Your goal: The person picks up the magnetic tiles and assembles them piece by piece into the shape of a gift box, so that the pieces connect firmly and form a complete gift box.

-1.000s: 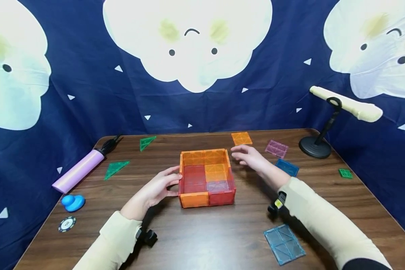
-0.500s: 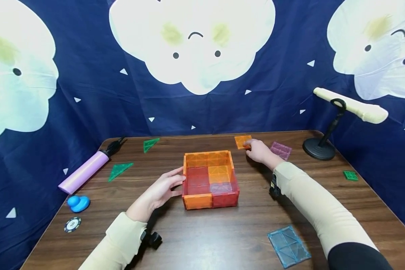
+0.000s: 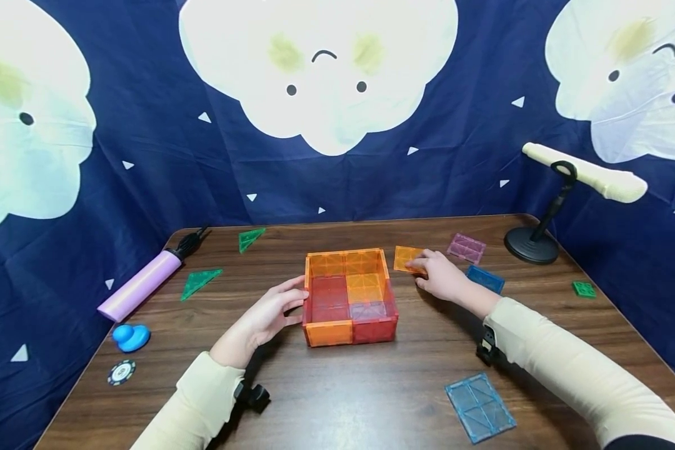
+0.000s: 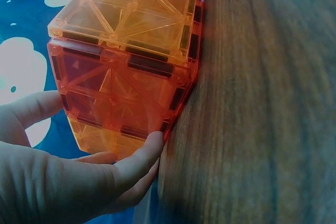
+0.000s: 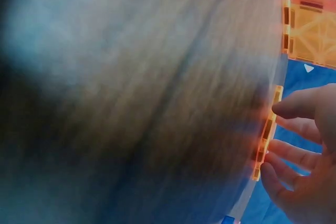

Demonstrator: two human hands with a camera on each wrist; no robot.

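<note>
Touching the orange tile [image 3: 403, 257], the right fingers [image 5: 294, 153] partly hide it.

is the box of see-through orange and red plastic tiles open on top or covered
Open: nothing lies across the top of the orange and red box, and the head view sees into it from above.

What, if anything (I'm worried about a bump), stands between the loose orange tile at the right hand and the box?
Nothing visible: in the head view only tabletop shows between the orange tile, at the right hand, and the box; the left hand is on the box's opposite side.
</note>
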